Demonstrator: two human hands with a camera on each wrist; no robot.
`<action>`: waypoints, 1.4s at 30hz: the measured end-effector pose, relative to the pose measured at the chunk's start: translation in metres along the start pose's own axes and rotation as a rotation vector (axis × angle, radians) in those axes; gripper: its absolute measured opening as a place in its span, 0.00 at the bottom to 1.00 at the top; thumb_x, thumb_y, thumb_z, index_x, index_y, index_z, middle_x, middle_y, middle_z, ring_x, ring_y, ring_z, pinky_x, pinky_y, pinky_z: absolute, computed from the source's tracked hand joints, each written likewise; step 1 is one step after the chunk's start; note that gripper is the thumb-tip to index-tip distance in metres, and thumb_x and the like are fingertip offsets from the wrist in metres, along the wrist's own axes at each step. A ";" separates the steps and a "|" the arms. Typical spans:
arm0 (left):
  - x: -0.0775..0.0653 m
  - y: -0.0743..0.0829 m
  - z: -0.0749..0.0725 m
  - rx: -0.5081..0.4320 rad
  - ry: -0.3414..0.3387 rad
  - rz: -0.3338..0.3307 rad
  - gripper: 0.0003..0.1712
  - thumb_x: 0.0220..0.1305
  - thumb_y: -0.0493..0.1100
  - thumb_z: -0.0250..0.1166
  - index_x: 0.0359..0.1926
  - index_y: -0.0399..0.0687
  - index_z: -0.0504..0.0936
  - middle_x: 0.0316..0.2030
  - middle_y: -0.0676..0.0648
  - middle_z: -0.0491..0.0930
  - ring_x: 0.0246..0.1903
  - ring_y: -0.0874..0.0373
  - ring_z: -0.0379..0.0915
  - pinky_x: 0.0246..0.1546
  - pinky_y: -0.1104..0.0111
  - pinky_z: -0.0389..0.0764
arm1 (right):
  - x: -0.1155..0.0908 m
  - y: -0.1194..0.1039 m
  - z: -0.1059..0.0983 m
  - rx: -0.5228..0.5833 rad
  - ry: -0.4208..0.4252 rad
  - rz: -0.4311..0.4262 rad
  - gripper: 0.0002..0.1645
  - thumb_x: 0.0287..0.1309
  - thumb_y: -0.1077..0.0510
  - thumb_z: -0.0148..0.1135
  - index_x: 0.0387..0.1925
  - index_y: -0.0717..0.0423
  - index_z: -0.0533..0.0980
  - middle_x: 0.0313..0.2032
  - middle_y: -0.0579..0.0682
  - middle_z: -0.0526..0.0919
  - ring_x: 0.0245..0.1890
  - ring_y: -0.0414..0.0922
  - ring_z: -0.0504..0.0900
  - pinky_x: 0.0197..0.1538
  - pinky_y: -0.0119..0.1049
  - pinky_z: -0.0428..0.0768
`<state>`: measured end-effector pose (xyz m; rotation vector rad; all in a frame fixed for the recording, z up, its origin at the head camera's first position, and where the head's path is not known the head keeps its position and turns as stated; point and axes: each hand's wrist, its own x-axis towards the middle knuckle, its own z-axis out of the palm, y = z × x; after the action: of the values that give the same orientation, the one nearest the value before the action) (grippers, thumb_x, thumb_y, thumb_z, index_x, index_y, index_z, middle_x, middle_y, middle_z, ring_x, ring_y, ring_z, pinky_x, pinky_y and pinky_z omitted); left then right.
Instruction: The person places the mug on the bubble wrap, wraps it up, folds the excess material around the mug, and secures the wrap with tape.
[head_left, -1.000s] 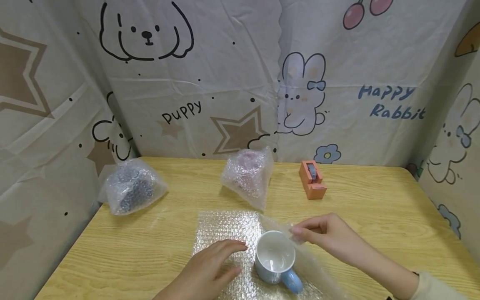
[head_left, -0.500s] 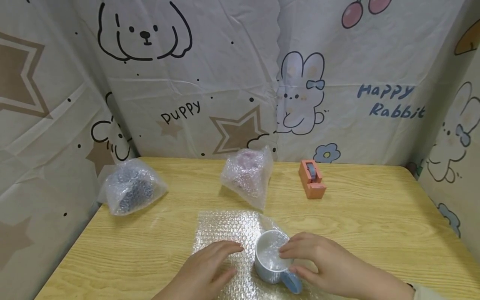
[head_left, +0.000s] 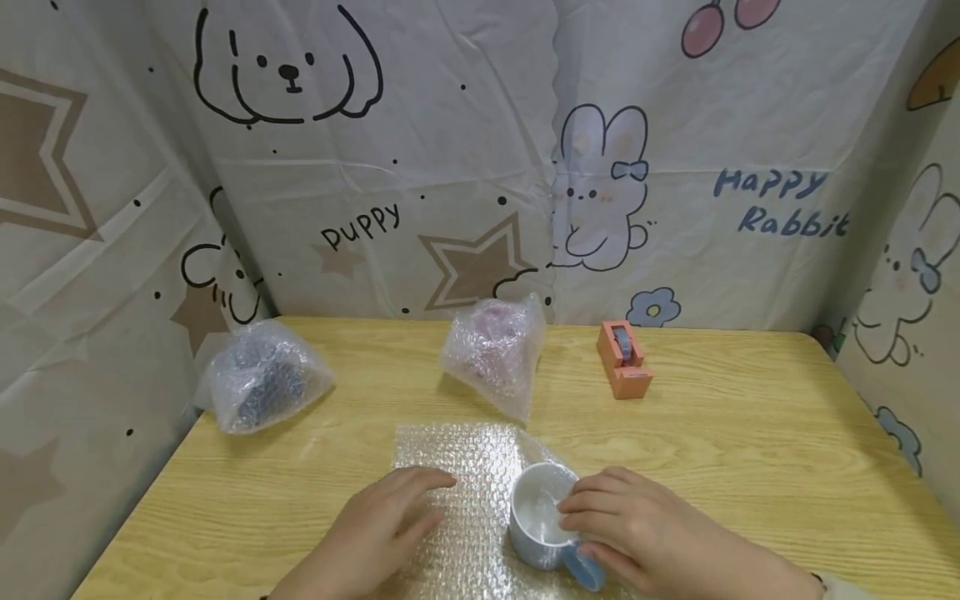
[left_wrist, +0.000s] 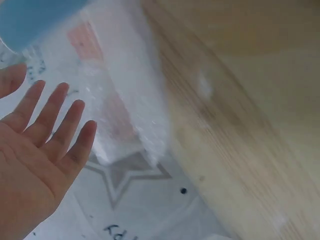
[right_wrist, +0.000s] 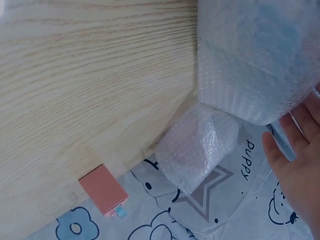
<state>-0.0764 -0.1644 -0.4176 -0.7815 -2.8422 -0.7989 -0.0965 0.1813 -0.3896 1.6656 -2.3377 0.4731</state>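
A light-blue mug point(head_left: 531, 542) with a white inside stands upright on a sheet of bubble wrap point(head_left: 468, 492), its handle toward the near right. The sheet's right part is folded up over the mug's right side and partly over its mouth. My right hand point(head_left: 648, 533) rests on that flap, fingers extended; in the right wrist view, the bubble wrap point(right_wrist: 250, 65) covers the mug beside the fingers. My left hand point(head_left: 371, 521) hovers over the sheet's left part, apart from the mug. The left wrist view shows its fingers point(left_wrist: 67, 122) spread and holding nothing.
At the back left sits a bubble-wrapped dark item point(head_left: 266, 379). A bubble-wrapped pink item point(head_left: 495, 350) stands at the back middle. An orange tape dispenser point(head_left: 625, 362) is to its right. A printed cloth point(head_left: 465, 150) encloses the wooden table point(head_left: 750, 417).
My right hand has brought the sheet's right edge leftward over the mug, let go of its pinch and now rests flatter on it. My left hand has shifted left, away from the mug.
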 end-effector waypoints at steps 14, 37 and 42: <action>0.026 -0.044 -0.016 0.009 0.013 -0.203 0.22 0.70 0.46 0.62 0.63 0.52 0.76 0.63 0.48 0.74 0.63 0.45 0.69 0.59 0.43 0.72 | -0.001 0.000 0.003 -0.007 0.022 -0.014 0.14 0.71 0.53 0.57 0.54 0.49 0.79 0.53 0.41 0.81 0.56 0.41 0.77 0.56 0.44 0.78; 0.048 -0.069 -0.009 -0.058 -0.050 -0.338 0.33 0.68 0.48 0.65 0.70 0.42 0.67 0.57 0.44 0.77 0.53 0.48 0.75 0.50 0.51 0.80 | -0.002 0.004 0.010 0.015 0.112 -0.040 0.12 0.70 0.53 0.58 0.50 0.49 0.81 0.51 0.42 0.82 0.53 0.42 0.77 0.58 0.37 0.75; 0.048 -0.066 -0.008 -0.203 -0.062 -0.365 0.30 0.63 0.47 0.70 0.64 0.45 0.75 0.47 0.51 0.77 0.46 0.55 0.75 0.47 0.57 0.80 | -0.002 0.004 0.009 0.026 0.095 -0.022 0.12 0.71 0.52 0.57 0.50 0.49 0.81 0.51 0.41 0.82 0.54 0.41 0.76 0.59 0.35 0.74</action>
<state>-0.1514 -0.1946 -0.4307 -0.3060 -3.0378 -1.1399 -0.0998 0.1809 -0.3997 1.6403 -2.2529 0.5684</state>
